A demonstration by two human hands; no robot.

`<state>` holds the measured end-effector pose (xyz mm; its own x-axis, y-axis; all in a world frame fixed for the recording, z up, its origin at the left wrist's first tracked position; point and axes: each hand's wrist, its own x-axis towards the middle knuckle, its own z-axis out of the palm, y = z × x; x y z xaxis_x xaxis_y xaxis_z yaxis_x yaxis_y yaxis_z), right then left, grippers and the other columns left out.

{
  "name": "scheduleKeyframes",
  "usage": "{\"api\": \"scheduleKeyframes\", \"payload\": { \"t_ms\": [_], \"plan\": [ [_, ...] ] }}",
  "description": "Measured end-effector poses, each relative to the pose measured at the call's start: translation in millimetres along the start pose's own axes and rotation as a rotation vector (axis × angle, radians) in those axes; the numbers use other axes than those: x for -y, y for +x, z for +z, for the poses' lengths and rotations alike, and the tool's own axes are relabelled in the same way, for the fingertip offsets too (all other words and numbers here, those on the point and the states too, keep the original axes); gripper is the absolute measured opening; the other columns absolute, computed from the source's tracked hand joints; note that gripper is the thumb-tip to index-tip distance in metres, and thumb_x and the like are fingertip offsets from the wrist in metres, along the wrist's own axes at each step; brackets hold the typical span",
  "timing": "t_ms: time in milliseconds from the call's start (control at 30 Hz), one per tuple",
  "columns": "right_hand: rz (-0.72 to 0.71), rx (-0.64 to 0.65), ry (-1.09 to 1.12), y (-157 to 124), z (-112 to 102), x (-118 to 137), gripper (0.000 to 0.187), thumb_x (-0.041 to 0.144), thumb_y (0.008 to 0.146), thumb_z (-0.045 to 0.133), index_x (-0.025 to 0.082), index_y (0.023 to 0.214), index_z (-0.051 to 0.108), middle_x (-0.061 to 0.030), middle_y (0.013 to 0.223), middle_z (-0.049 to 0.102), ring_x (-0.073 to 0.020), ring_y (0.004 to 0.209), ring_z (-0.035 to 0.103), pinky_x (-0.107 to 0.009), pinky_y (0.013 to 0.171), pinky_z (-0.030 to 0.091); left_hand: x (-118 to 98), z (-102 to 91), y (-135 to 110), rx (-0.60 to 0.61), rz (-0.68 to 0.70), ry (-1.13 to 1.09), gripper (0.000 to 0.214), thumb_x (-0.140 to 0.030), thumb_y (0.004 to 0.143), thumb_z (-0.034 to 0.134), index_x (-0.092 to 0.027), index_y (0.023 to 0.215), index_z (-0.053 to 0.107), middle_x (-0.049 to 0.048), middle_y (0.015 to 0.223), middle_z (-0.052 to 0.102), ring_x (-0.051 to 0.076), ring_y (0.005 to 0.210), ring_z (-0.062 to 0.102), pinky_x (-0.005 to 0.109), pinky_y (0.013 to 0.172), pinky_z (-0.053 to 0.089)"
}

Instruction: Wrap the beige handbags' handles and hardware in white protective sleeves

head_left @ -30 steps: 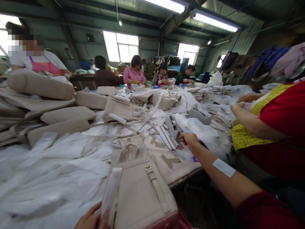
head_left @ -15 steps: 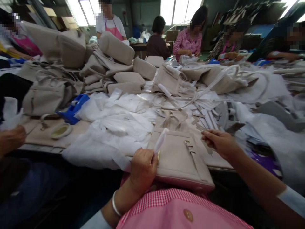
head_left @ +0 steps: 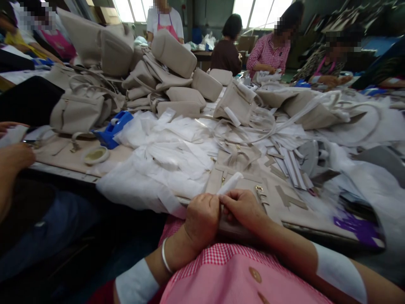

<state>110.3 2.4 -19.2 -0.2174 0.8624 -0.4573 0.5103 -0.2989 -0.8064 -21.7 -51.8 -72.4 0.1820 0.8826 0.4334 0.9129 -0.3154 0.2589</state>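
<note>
1 white strip (head_left: pixel 232 183) between — left hand (head_left: pixel 202 217) fisted, right hand (head_left: pixel 242 207) pinching.

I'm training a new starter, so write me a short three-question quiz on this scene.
1. On which side does the person wear a bracelet? A, left; B, right; C, both.
2. True or false: the person's left hand and right hand are far apart.
3. Fill in: the buckle on the bag just beyond the right hand is ___ in colour.
Key: 1. A. 2. False; they are together at the white strip. 3. Gold.
</note>
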Motion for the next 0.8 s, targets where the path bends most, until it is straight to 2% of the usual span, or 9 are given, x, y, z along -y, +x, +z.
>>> {"api": "scheduleKeyframes", "payload": {
  "t_ms": [67,133,200,267,367,500,633,800],
  "plan": [
    [0.019,-0.015,-0.001,0,1,0,0.034,0.021,0.087,0.058,0.017,0.053,0.056,0.0044,0.04,0.052,-0.0087,0.035,0.047,-0.019,0.039,0.032,1,2.9,-3,-0.065,-0.044,-0.025,0.013,-0.014,0.092,0.052,-0.017,0.082,0.058,0.0074,0.073,0.065,0.022,0.07,0.062,0.035,0.065,0.05],
    [0.015,-0.023,-0.01,1,2,-1,0.034,0.021,0.086,0.059,0.018,0.053,0.055,0.0045,0.039,0.052,-0.0088,0.035,0.046,-0.02,0.039,0.032,2,4.4,-5,-0.133,-0.066,-0.05,0.008,-0.017,0.095,0.051,-0.014,0.096,0.059,0.0087,0.077,0.067,0.023,0.072,0.064,0.034,0.066,0.051],
    [0.002,-0.024,-0.019,2,3,-2,0.034,0.022,0.086,0.059,0.018,0.053,0.054,0.0047,0.038,0.051,-0.0091,0.035,0.045,-0.02,0.039,0.032,3,4.0,-5,-0.134,-0.025,-0.081,0.016,-0.017,0.097,0.049,-0.012,0.108,0.058,0.0099,0.082,0.068,0.023,0.076,0.065,0.035,0.069,0.053],
    [-0.015,-0.011,-0.029,4,3,-5,0.033,0.024,0.086,0.059,0.018,0.054,0.056,0.0045,0.039,0.051,-0.0097,0.036,0.045,-0.021,0.04,0.032,5,2.4,-4,-0.073,0.016,-0.11,0.015,-0.015,0.097,0.045,-0.014,0.101,0.059,0.0093,0.082,0.068,0.022,0.076,0.065,0.036,0.072,0.054],
    [-0.122,0.01,-0.071,3,1,-11,0.026,0.025,0.084,0.059,0.018,0.06,0.065,0.0022,0.049,0.06,-0.0117,0.044,0.052,-0.023,0.046,0.037,8,1.2,-1,-0.043,-0.022,-0.115,0.017,-0.013,0.095,0.046,-0.017,0.085,0.059,0.0093,0.078,0.068,0.023,0.077,0.065,0.038,0.074,0.055],
    [-0.321,-0.034,-0.155,-1,0,-20,0.022,0.024,0.084,0.057,0.02,0.07,0.073,0.0003,0.067,0.071,-0.0162,0.066,0.063,-0.027,0.066,0.045,10,3.9,3,-0.074,-0.104,-0.146,0.016,-0.016,0.094,0.049,-0.016,0.085,0.063,0.0107,0.079,0.07,0.025,0.078,0.067,0.04,0.075,0.055],
    [-0.327,-0.1,-0.128,2,3,-26,0.016,0.025,0.084,0.06,0.021,0.083,0.075,-0.0007,0.073,0.074,-0.018,0.071,0.066,-0.029,0.071,0.047,9,1.6,6,-0.053,-0.276,-0.321,0.017,-0.018,0.092,0.051,-0.015,0.089,0.068,0.0099,0.083,0.074,0.023,0.077,0.068,0.037,0.076,0.054],
    [-0.275,-0.154,-0.11,11,6,-27,0.008,0.026,0.08,0.064,0.02,0.076,0.063,-0.0004,0.064,0.069,-0.0161,0.059,0.062,-0.026,0.058,0.044,12,-9.6,12,0.079,-0.553,-0.788,0.02,-0.024,0.09,0.057,-0.015,0.097,0.073,0.0084,0.091,0.076,0.02,0.081,0.069,0.031,0.075,0.053]
  ]
}}
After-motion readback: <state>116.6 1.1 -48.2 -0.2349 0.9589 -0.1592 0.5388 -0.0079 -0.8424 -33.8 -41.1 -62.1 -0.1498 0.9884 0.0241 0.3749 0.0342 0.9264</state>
